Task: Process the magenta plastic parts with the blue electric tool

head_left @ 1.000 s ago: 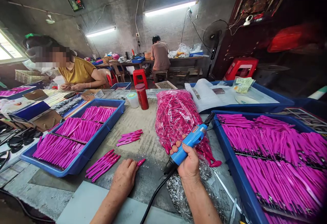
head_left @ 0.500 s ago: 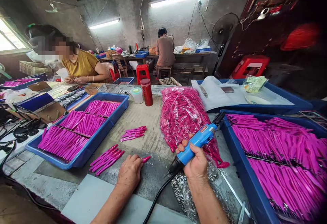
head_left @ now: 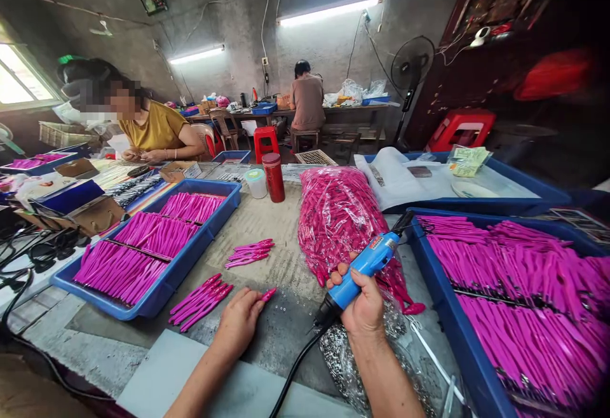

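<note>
My left hand (head_left: pixel 239 319) is closed over the worktop, its fingers pinched on a small pink pointed piece (head_left: pixel 269 294). Most of that piece is hidden by the fingers. In my right hand (head_left: pixel 366 307) is a blue electric screwdriver (head_left: pixel 365 267), its dark tip pointing down and left. Tiny metal rings (head_left: pixel 282 308) lie scattered between the hands. Left of my left hand is a group of pink pen-shaped pieces (head_left: pixel 203 300), and a smaller group (head_left: pixel 249 253) lies farther back. Behind the screwdriver stands a clear bag of pink parts (head_left: pixel 338 221).
Blue trays of magenta pieces flank the worktop: a left tray (head_left: pixel 138 310) and a right tray (head_left: pixel 431 297). A bag of small metal parts (head_left: pixel 340 357) sits by my right wrist. A black cord (head_left: pixel 298 367) runs forward. Two people work farther back; a red canister (head_left: pixel 273 180) stands mid-table.
The view has shifted slightly. My left hand has turned a little, and the pink piece's tip now angles up more. My right hand keeps the screwdriver in nearly the same place.
</note>
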`<move>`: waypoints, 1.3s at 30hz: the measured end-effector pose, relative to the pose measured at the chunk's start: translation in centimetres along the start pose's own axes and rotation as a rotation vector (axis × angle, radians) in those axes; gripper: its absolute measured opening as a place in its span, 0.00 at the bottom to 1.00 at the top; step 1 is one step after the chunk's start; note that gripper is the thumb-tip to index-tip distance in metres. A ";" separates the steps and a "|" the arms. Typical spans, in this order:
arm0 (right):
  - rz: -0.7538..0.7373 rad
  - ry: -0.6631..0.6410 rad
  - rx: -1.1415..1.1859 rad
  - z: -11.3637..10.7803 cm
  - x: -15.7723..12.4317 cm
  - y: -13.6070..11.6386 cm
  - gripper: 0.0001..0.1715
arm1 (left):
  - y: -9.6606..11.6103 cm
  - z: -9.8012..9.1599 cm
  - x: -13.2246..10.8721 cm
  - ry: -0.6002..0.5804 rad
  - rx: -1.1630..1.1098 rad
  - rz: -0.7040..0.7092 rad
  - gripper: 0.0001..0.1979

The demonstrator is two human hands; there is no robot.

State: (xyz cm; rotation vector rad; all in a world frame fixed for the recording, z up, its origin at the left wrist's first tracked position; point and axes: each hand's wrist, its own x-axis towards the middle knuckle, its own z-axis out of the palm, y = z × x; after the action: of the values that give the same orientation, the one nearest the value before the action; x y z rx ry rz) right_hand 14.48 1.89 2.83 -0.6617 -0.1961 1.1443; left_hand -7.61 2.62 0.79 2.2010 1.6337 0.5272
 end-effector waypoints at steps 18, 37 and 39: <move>0.008 0.007 0.033 0.2 0.1 0.0 0.31 | -0.2 -2.1 0.9 -0.220 -0.458 -0.220 0.25; 0.028 0.026 0.016 0.0 0.1 0.1 0.30 | -0.9 1.5 -1.1 0.225 0.460 0.393 0.17; 0.032 0.028 0.010 -0.1 0.1 0.1 0.30 | -0.8 1.5 -1.1 0.210 0.451 0.378 0.16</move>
State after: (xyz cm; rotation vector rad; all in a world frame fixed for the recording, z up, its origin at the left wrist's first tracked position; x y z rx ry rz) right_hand 14.48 2.00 2.71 -0.6740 -0.1565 1.1649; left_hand -7.79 1.73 -1.01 2.9086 1.5571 0.5434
